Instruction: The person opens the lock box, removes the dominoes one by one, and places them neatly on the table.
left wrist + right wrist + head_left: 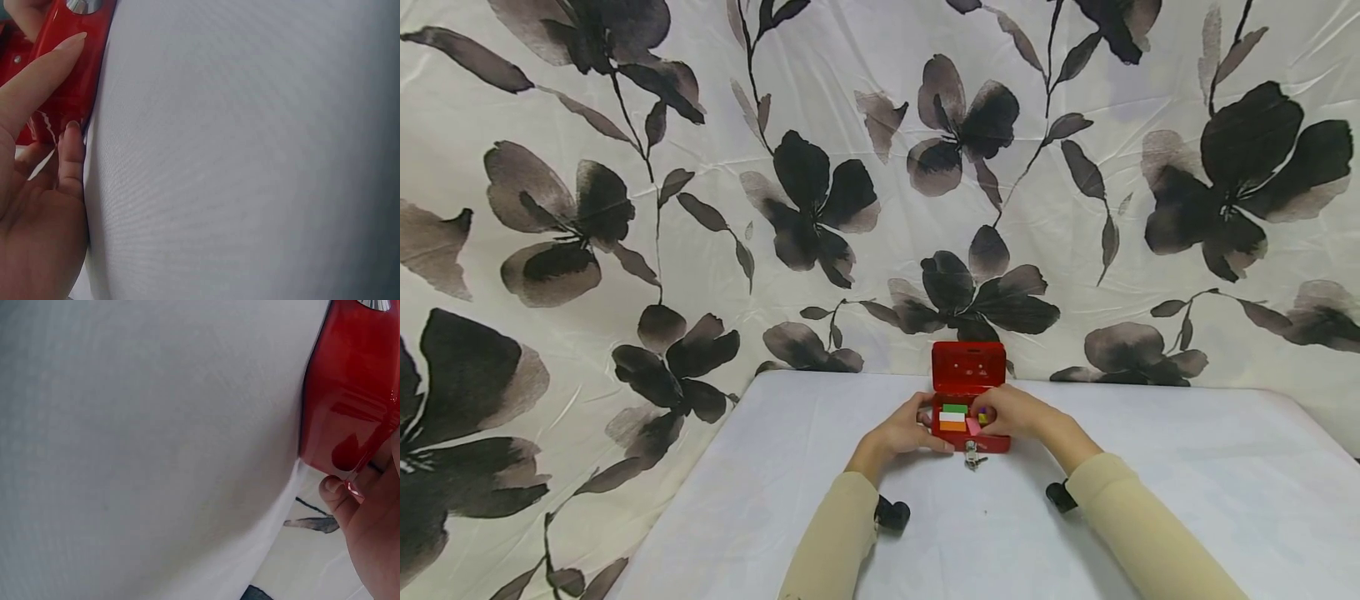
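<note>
A red metal cash box [996, 446] stands on the table with its lid [967, 367] raised. My left hand [901, 432] grips the box's left end, thumb along the front and fingers at the side; the left wrist view shows this thumb [47, 75] on the red metal. Inside lie a green block [955, 408], a white block [952, 417] and an orange block [952, 426]. From the right, my right hand [1017, 412] reaches into the box, fingers beside a tilted pink piece [973, 427] and a small purple-and-yellow thing [982, 414]. Its fingertips' hold is partly hidden.
A lock with keys [972, 457] hangs at the front of the box. White cloth [985, 542] covers the table, and a flowered curtain [880, 208] rises behind it. Black wrist cameras [892, 514] sit under both forearms.
</note>
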